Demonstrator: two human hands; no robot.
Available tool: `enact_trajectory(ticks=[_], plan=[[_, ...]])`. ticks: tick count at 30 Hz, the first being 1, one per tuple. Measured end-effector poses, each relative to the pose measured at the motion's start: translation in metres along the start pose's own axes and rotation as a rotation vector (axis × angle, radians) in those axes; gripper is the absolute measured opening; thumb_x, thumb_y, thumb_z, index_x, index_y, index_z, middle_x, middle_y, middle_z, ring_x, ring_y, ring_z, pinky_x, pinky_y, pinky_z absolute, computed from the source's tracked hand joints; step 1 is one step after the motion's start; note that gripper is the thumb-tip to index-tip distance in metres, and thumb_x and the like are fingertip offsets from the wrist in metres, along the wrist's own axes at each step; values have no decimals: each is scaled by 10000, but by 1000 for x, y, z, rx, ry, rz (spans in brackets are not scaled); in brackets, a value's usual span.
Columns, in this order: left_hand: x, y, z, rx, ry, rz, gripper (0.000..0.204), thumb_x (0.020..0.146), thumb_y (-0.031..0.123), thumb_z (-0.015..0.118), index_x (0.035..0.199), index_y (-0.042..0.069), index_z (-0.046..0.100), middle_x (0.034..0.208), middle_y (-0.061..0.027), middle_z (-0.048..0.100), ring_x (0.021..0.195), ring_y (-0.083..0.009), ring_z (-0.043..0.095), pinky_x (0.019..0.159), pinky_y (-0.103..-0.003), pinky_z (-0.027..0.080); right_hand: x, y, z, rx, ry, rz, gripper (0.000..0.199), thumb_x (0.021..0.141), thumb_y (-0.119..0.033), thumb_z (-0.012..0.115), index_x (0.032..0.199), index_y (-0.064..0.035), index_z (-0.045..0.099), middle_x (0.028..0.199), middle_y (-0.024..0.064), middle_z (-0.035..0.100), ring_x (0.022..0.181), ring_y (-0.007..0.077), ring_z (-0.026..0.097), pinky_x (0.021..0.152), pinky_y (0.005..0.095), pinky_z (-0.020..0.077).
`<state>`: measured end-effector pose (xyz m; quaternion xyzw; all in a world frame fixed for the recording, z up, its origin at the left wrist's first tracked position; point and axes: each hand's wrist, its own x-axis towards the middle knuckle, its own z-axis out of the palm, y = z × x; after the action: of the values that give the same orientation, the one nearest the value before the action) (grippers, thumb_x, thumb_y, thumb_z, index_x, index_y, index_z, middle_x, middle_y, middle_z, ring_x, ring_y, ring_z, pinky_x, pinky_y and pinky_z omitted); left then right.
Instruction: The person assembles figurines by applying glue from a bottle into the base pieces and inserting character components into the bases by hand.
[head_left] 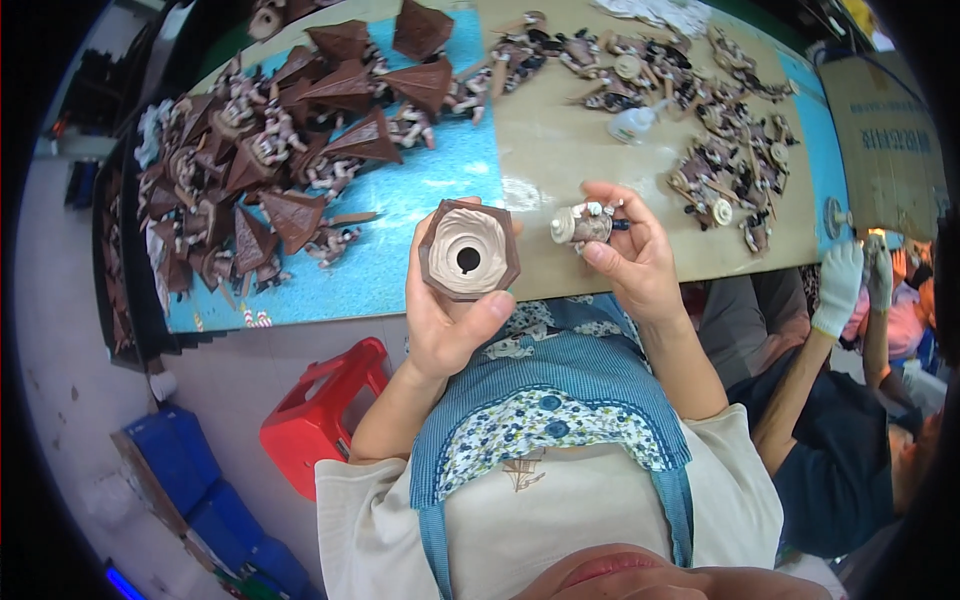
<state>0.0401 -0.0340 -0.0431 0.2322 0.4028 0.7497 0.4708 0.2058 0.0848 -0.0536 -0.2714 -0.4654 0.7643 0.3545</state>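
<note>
My left hand (447, 335) is closed around a brown faceted base (510, 245). Its cream, ridged hollow faces up, with a dark hole at the centre. To the right, my right hand (640, 255) grips a small painted figurine (588, 224) between thumb and fingers. The figurine lies sideways, with a round cream end toward the base and a dark end toward my palm. A gap separates the two pieces, and both are held over the table's near edge.
Brown cone-shaped pieces with figurines (270, 150) are heaped on the blue table cover (450, 180). More figurines (735, 160) lie at the right, near a small clear bottle (632, 124). A red stool (300, 420) stands below. A co-worker's gloved hand (838, 285) works beside a cardboard box (885, 140).
</note>
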Motion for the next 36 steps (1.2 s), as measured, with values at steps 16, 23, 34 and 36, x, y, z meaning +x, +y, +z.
enact_trajectory(ticks=[16, 23, 34, 36], plan=[[2, -22, 44, 495, -191, 85, 638, 678, 78, 866, 1145, 18, 436, 1012, -66, 635, 951, -127, 613, 829, -268, 495, -41, -30, -18, 12, -140, 123, 417, 884, -29, 642, 1243, 1, 430, 1140, 82, 536, 1060, 126, 542, 898, 263, 472], [16, -4, 30, 342, -340, -89, 838, 608, 189, 915, 1242, 9, 398, 1068, -71, 607, 1009, -154, 596, 886, -304, 472, -29, -63, -26, -314, -168, -170, 338, 823, 25, 609, 1134, -2, 481, 1068, 71, 540, 952, 114, 539, 829, 269, 448], [18, -3, 40, 661, -496, -24, 649, 655, 172, 791, 1182, 15, 447, 967, -181, 617, 907, -334, 647, 765, -374, 504, 0, -93, 24, -1211, -572, -553, 395, 550, -7, 707, 910, -21, 546, 840, 106, 531, 729, 271, 528, 632, 358, 399], [19, -2, 41, 676, -498, -30, 647, 656, 174, 785, 1181, 15, 442, 963, -186, 615, 908, -350, 638, 768, -388, 499, 1, -96, 29, -1356, -615, -575, 372, 542, -28, 686, 883, -24, 538, 812, 90, 495, 712, 257, 505, 634, 347, 391]])
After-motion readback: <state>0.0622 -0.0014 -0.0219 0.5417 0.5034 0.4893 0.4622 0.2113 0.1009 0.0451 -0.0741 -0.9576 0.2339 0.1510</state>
